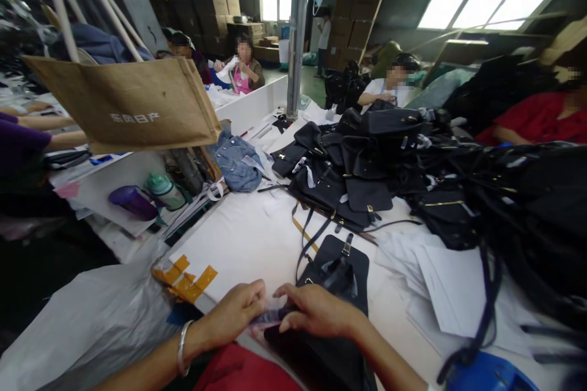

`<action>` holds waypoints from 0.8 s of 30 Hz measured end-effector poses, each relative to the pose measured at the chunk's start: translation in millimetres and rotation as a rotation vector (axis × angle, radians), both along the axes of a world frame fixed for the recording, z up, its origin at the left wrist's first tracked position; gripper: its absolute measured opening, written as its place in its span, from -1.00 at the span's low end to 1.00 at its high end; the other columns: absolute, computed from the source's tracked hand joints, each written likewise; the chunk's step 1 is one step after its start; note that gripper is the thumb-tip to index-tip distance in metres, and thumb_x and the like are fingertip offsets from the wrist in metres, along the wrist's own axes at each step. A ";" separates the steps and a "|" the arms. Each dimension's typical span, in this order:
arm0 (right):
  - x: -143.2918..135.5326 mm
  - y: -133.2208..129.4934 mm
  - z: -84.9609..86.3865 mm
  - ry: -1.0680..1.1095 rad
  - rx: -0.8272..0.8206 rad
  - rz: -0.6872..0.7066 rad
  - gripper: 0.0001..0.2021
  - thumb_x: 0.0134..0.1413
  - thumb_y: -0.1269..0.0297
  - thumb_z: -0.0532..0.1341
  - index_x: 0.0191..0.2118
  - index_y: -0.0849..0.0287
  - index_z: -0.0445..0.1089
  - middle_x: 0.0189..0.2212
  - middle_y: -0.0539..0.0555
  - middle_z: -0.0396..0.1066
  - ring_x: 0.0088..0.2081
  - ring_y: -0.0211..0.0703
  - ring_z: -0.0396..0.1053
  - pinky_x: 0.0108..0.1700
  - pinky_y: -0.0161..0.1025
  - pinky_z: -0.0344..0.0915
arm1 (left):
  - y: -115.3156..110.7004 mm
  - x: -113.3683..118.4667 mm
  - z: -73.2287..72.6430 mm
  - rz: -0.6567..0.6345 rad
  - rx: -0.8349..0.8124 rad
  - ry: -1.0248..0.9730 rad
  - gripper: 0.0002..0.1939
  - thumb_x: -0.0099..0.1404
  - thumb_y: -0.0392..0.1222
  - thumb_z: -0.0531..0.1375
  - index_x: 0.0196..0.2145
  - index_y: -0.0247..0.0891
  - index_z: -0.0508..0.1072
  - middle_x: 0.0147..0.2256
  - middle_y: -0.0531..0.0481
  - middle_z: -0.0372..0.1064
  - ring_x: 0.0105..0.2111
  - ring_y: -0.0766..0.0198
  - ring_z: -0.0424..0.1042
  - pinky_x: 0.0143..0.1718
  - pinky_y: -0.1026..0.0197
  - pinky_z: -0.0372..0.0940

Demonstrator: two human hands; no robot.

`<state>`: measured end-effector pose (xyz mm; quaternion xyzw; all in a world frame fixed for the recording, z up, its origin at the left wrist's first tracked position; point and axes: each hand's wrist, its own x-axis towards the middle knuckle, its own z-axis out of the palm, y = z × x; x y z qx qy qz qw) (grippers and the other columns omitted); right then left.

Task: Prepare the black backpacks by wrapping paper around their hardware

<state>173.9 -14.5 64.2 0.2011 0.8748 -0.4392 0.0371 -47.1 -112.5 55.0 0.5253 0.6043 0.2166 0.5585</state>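
A black bag (355, 263) with a buckled strap lies on the white table (233, 232), its near end reaching the table's front edge. My left hand (245, 305), a silver bangle on its wrist, has its fingers curled at the left of a small clear plastic piece. Over the bag's near left side is my right hand (314, 311), thumb and forefinger bent round a dark strip beside that plastic. The exact hold of the left fingers is too small to make out.
Black bags (334, 183) are heaped across the table's far side. White sheets (454, 287) lie right, a blue object (490, 372) front right. Denim cloth (238, 162) sits far left; a brown bag (137, 104) hangs upper left. Several people work beyond. Orange tape (188, 278) marks the left edge.
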 end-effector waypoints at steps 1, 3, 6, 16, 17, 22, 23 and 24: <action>7.6 6.5 -3.5 -0.020 -0.021 -0.002 -0.64 0.16 0.06 0.16 0.03 0.08 0.30 -0.39 -0.01 0.47 -0.35 -0.20 0.40 -0.35 -0.37 0.15 | -1.5 -3.1 -0.1 0.007 -0.005 0.007 -0.83 0.30 -0.10 0.06 -0.39 -0.22 0.26 -0.55 0.14 0.37 -0.56 0.35 0.33 -0.51 0.33 0.11; 17.7 17.7 -8.2 -0.070 -0.015 -0.017 -0.74 0.19 0.10 0.14 -0.11 0.12 0.38 -0.42 -0.01 0.46 -0.38 -0.23 0.38 -0.36 -0.38 0.14 | -3.6 -9.3 0.4 0.029 -0.005 0.022 -0.83 0.31 -0.12 0.03 -0.39 -0.22 0.26 -0.57 0.13 0.40 -0.55 0.33 0.36 -0.48 0.32 0.13; 12.0 21.0 -7.7 -0.077 0.040 -0.002 -0.78 0.20 0.15 0.13 -0.18 0.15 0.40 -0.43 0.01 0.45 -0.39 -0.24 0.36 -0.36 -0.37 0.12 | -1.4 -12.3 1.9 0.066 0.013 0.058 -0.83 0.29 -0.13 0.05 -0.43 -0.23 0.27 -0.60 0.15 0.38 -0.57 0.34 0.33 -0.52 0.34 0.07; -8.2 20.3 -8.1 -0.089 0.020 -0.086 -0.74 0.14 0.10 0.19 -0.11 0.10 0.38 -0.35 0.01 0.47 -0.32 -0.19 0.39 -0.35 -0.36 0.11 | 23.8 -23.1 -0.4 0.036 0.025 0.039 -0.85 0.27 -0.15 0.05 -0.43 -0.22 0.29 -0.60 0.15 0.36 -0.56 0.33 0.30 -0.51 0.32 0.05; -11.0 19.1 -10.4 -0.100 0.029 -0.093 -0.79 0.16 0.14 0.17 -0.15 0.12 0.39 -0.38 0.01 0.47 -0.34 -0.20 0.38 -0.36 -0.36 0.10 | 26.9 -24.2 -2.6 0.026 0.030 0.063 -0.86 0.26 -0.16 0.05 -0.44 -0.22 0.29 -0.60 0.16 0.34 -0.55 0.34 0.29 -0.51 0.32 0.04; -24.6 12.5 -22.9 -0.069 0.112 -0.115 -0.71 0.16 0.08 0.16 -0.09 0.11 0.37 -0.37 0.04 0.47 -0.35 -0.17 0.38 -0.39 -0.33 0.06 | 42.1 -27.9 -10.0 -0.073 0.077 0.170 -0.87 0.21 -0.20 0.06 -0.50 -0.21 0.27 -0.64 0.20 0.19 -0.57 0.36 0.20 -0.52 0.30 -0.04; -23.3 13.4 -26.2 -0.068 0.112 -0.135 -0.69 0.15 0.06 0.17 -0.06 0.10 0.36 -0.34 0.04 0.48 -0.32 -0.16 0.39 -0.38 -0.33 0.07 | 44.4 -29.6 -11.3 -0.083 0.070 0.173 -0.86 0.21 -0.20 0.05 -0.49 -0.20 0.26 -0.64 0.20 0.19 -0.57 0.36 0.20 -0.52 0.30 -0.04; -21.3 14.7 -29.9 -0.078 0.115 -0.163 -0.69 0.15 0.06 0.18 -0.06 0.09 0.37 -0.33 0.05 0.48 -0.30 -0.15 0.39 -0.36 -0.33 0.08 | 46.7 -31.0 -12.9 -0.088 0.060 0.176 -0.86 0.22 -0.19 0.04 -0.49 -0.20 0.26 -0.64 0.20 0.20 -0.57 0.35 0.21 -0.52 0.30 -0.03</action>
